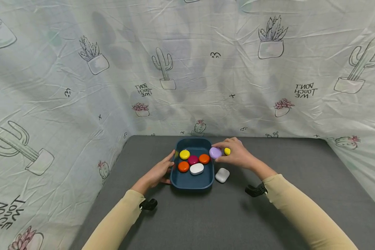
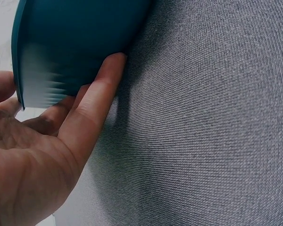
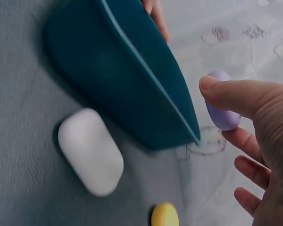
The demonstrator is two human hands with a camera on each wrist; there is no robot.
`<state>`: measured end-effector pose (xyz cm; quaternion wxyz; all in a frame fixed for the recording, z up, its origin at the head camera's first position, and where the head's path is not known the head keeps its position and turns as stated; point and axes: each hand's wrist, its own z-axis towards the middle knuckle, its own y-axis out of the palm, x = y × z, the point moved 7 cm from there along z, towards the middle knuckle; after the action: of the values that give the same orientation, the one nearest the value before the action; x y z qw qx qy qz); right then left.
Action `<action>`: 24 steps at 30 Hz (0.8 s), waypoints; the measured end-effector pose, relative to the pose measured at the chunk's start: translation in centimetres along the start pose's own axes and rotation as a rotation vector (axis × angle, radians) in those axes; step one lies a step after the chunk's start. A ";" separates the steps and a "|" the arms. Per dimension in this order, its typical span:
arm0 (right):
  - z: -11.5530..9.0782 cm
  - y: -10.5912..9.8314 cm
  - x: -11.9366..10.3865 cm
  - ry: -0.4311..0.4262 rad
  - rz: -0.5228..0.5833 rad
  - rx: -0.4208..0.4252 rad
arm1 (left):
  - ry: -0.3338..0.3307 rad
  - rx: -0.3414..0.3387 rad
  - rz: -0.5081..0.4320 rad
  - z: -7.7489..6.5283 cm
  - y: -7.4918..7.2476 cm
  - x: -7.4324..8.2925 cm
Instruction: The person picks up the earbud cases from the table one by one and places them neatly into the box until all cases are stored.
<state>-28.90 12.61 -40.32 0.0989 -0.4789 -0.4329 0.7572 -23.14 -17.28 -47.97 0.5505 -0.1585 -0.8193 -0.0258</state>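
Observation:
A dark blue plastic bin [image 1: 192, 184] stands on the grey table. Inside it lie a yellow round soap bar [image 1: 184, 155], a magenta one [image 1: 193, 160], two orange ones, one of them at the left [image 1: 183, 167], and a white oval one [image 1: 197, 169]. My left hand [image 1: 157, 172] rests against the bin's left wall, its fingers extended along the outside. Between thumb and fingers, my right hand [image 1: 235, 152] pinches a purple round soap bar [image 3: 222, 106] beside the bin's right rim, above the table.
Just right of the bin, a white soap bar [image 1: 222, 175] lies on the table [image 1: 187, 222]. Another yellow bar [image 3: 165, 215] lies farther back, partly under the right hand. A pale curtain [image 1: 187, 69] printed with cacti hangs behind the table.

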 end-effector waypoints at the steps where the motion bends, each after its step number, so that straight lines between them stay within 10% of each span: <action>1: 0.2 0.2 -0.4 -0.012 -0.003 -0.008 | 0.001 0.000 0.002 0.0 0.0 0.0; 24: 3.8 6.3 -5.5 -0.114 -0.124 -0.204 | -0.001 0.010 0.017 0.4 -0.2 -0.2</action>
<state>-27.44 3.55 -40.86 0.0714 -0.4148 -0.5416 0.7277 -23.45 -17.42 -48.26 0.5512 -0.1627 -0.8182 -0.0167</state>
